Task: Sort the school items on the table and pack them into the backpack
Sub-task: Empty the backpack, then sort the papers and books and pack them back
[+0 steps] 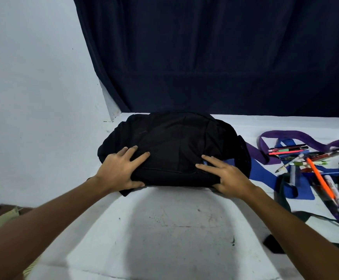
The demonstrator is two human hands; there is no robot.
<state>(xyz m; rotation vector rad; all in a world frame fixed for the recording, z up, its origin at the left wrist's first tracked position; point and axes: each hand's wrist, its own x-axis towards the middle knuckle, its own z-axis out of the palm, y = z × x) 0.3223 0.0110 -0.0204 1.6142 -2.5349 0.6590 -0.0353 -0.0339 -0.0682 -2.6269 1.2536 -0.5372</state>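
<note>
Matt black cloth backpack [176, 142] on scuffed white table [164, 229].

Dim, cool light falls from above; a soft shadow pools on the surface [164, 229]. Wide-angle bending and motion blur smear the edges.

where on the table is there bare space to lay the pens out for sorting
The widest bare patch is the white table nearest the person, between the forearms and in front of the backpack. A narrower strip runs behind the backpack, along the dark curtain. The right side is crowded: pens, purple strap, blue cloth.
</note>
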